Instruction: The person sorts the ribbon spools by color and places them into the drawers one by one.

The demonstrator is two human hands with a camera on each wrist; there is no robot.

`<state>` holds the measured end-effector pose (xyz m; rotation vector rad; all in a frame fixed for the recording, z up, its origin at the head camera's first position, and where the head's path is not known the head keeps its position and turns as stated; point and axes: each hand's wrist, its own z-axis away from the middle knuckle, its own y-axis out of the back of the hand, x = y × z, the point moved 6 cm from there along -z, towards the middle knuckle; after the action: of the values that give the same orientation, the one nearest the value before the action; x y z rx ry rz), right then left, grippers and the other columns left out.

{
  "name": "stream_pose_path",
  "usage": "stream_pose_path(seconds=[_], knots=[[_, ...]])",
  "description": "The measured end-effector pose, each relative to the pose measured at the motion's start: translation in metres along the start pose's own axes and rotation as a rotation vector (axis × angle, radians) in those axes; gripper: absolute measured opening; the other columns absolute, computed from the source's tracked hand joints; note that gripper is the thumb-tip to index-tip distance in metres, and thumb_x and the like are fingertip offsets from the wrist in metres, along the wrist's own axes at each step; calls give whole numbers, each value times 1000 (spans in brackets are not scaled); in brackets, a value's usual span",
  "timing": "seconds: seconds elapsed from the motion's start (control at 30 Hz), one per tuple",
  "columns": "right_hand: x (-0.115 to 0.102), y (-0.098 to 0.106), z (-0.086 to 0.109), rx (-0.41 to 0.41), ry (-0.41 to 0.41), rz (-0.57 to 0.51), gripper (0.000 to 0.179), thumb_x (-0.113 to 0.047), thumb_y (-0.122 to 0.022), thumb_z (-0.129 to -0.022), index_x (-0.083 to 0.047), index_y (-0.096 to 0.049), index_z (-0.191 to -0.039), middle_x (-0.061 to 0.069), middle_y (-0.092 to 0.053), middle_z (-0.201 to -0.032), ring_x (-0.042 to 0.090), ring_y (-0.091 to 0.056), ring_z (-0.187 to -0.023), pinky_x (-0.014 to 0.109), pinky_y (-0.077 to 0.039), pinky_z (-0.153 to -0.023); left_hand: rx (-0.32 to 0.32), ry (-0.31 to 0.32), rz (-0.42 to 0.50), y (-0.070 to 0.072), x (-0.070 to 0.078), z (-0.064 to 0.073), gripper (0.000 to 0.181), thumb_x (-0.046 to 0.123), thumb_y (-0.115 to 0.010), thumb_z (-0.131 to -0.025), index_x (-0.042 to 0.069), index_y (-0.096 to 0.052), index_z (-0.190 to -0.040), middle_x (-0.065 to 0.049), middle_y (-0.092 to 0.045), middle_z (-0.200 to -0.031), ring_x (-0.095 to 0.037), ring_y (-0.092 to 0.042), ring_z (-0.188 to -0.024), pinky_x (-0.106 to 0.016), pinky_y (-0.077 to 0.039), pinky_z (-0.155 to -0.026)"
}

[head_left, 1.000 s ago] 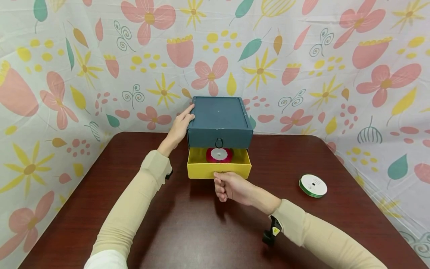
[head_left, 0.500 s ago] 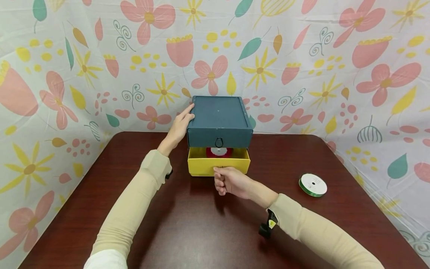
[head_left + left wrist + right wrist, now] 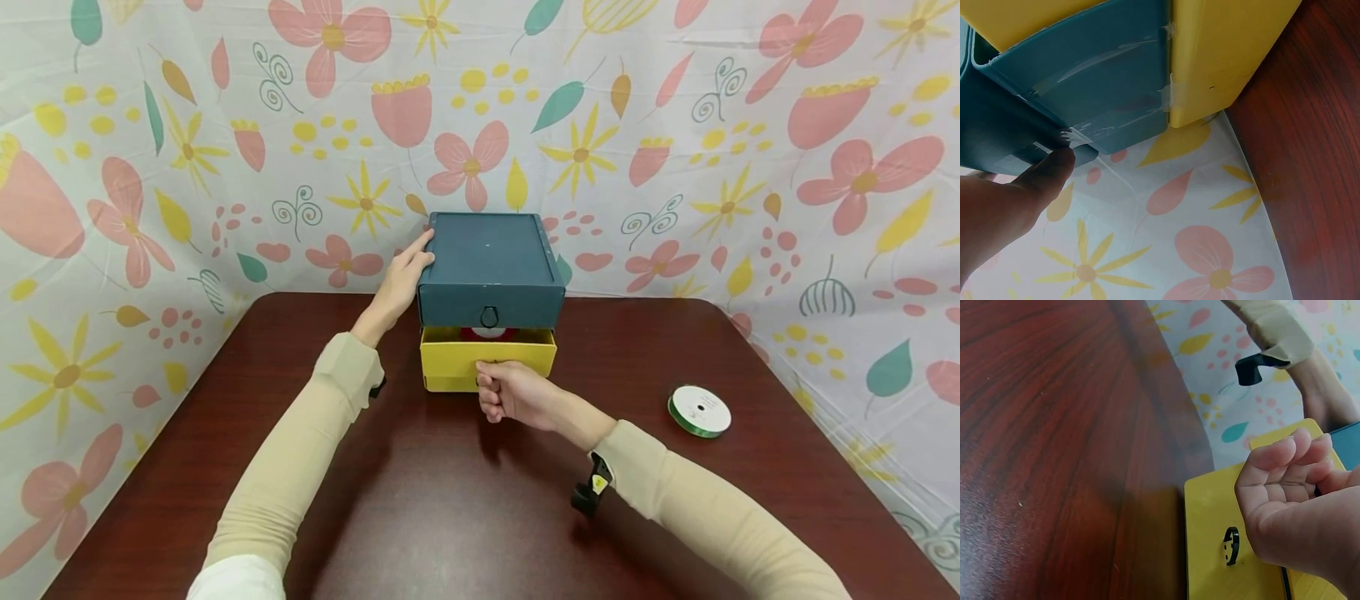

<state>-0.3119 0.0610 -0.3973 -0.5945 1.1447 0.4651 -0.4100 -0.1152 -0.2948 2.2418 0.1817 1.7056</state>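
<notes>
A drawer cabinet with a blue top [image 3: 487,250] stands at the back of the table. Below its blue section a yellow drawer [image 3: 450,357] is partly pulled out. Inside it shows a sliver of a red ribbon spool [image 3: 491,333] with a white centre, mostly covered by the blue section. My right hand [image 3: 517,393] is at the drawer's front, fingers curled, pinching its small dark pull, which the fingers mostly hide. My left hand [image 3: 401,283] rests along the cabinet's left side; in the left wrist view a finger [image 3: 1054,172] touches the blue side wall.
A spool of green ribbon [image 3: 699,411] lies flat on the dark red table [image 3: 420,500] to the right. Another black ring pull [image 3: 1232,545] sits on the lower yellow front. A flowered cloth [image 3: 637,167] hangs right behind the cabinet.
My right hand has moved away from me and the yellow drawer has slid further in, so less of the red ribbon spool shows. The left hand has stayed in place.
</notes>
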Motion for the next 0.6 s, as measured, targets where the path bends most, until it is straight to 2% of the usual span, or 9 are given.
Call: stream_pose_path(seconds=[0.27, 0.5, 0.6], knots=[[-2, 3, -6, -5, 1, -12, 37, -29, -32, -106, -11, -38, -75, 1, -37, -63, 15, -41, -57, 29, -36, -59, -36, 26, 23, 0, 2, 3, 53, 32, -35, -103, 27, -23, -155, 2, -18, -162, -19, -15, -151, -46, -18, -122], [-5, 7, -11, 1, -4, -10, 38, -29, -31, -106, -12, -39, -74, 0, -36, -62, 14, -41, -58, 28, -37, -60, -53, 24, 7, 0, 28, 18, 55, 24, -34, -103, 18, -21, -156, -6, -18, -162, -24, -17, -150, -46, -20, -121], [-7, 9, -13, 7, -8, -19, 37, -28, -31, -106, -12, -39, -74, 0, -37, -61, 14, -41, -57, 27, -38, -60, -52, 19, 0, 0, 31, 20, 55, 24, -34, -103, 18, -21, -156, -6, -18, -162, -24, -17, -150, -46, -19, -121]])
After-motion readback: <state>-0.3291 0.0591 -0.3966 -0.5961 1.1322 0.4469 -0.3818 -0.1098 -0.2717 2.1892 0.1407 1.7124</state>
